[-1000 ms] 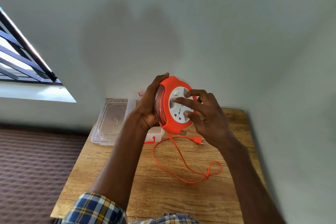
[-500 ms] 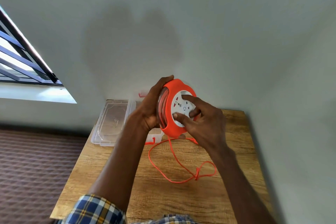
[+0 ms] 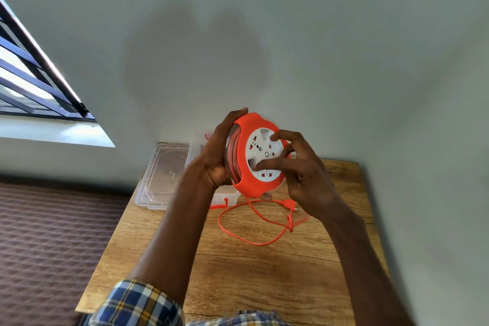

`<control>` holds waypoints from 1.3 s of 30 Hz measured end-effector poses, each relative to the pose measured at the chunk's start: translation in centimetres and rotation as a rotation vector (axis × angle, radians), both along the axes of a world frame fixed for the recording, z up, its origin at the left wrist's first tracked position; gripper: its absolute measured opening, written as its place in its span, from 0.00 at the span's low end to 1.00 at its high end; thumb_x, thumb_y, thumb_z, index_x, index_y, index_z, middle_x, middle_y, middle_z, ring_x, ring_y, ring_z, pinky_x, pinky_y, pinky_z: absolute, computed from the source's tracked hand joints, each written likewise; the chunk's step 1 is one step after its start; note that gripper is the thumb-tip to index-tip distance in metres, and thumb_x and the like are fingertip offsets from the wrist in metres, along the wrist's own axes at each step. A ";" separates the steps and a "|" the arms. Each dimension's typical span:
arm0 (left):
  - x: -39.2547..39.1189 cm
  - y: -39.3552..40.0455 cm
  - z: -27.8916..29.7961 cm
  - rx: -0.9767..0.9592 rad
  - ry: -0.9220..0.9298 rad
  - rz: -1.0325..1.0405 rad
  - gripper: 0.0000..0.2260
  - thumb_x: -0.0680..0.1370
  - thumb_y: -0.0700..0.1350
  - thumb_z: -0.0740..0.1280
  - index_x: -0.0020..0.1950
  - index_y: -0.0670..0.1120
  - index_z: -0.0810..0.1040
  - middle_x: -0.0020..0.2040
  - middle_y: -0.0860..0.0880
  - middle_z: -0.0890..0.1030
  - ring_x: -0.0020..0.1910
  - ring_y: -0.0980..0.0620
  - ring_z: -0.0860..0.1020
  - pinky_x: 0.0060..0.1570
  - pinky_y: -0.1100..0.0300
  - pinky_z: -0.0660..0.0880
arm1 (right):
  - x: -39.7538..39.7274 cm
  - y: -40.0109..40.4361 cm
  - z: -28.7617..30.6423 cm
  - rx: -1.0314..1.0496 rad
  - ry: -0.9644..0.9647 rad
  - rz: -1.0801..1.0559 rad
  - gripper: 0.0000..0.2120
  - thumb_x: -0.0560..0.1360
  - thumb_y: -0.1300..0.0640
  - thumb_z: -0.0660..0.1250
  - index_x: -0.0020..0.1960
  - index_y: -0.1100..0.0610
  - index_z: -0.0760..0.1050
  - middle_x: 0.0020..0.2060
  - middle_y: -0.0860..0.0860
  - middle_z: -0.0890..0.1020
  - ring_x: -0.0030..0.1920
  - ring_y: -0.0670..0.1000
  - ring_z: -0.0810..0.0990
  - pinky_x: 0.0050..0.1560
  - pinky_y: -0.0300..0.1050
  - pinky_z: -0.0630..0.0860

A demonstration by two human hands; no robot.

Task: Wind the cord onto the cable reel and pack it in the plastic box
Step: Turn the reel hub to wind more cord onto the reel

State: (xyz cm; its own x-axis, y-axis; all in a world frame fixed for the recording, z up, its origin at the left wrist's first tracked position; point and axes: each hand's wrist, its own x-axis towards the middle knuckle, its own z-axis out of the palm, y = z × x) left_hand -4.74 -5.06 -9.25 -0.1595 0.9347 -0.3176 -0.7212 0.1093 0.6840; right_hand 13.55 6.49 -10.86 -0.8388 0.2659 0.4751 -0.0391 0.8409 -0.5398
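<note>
- My left hand grips the orange cable reel from behind, fingers wrapped round its rim, holding it up above the wooden table.
- My right hand presses curled fingertips into the reel's white socket face.
- The loose cord hangs from under the reel and loops on the table below my grip, its plug just under my right hand.
- The clear plastic box sits behind my left wrist, its lid further left.
</note>
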 end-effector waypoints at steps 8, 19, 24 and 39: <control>-0.1 0.1 -0.2 -0.045 0.026 -0.052 0.26 0.81 0.66 0.64 0.56 0.44 0.87 0.48 0.43 0.87 0.46 0.44 0.86 0.51 0.48 0.84 | -0.3 -0.6 0.4 0.118 -0.050 0.013 0.24 0.72 0.67 0.75 0.61 0.44 0.84 0.68 0.53 0.73 0.64 0.55 0.72 0.53 0.47 0.78; 0.1 0.5 1.1 -0.081 0.118 -0.021 0.26 0.77 0.66 0.69 0.59 0.46 0.87 0.53 0.42 0.86 0.48 0.43 0.85 0.54 0.48 0.83 | -0.7 -1.7 -0.8 0.001 -0.032 -0.249 0.29 0.74 0.56 0.77 0.70 0.36 0.75 0.59 0.45 0.77 0.60 0.50 0.79 0.45 0.35 0.77; 0.4 0.7 0.9 -0.070 0.139 0.045 0.24 0.78 0.65 0.68 0.55 0.47 0.89 0.51 0.43 0.87 0.46 0.45 0.86 0.49 0.50 0.84 | -1.1 -3.0 -1.0 -0.071 0.022 -0.367 0.34 0.68 0.43 0.76 0.73 0.38 0.72 0.54 0.45 0.79 0.54 0.44 0.78 0.45 0.38 0.81; 1.1 0.8 0.7 -0.022 0.061 0.079 0.25 0.78 0.65 0.66 0.52 0.46 0.90 0.49 0.43 0.89 0.45 0.44 0.88 0.47 0.49 0.85 | -2.1 -4.0 0.7 -0.255 0.056 -0.619 0.32 0.73 0.26 0.65 0.69 0.45 0.77 0.53 0.46 0.87 0.44 0.44 0.86 0.42 0.42 0.85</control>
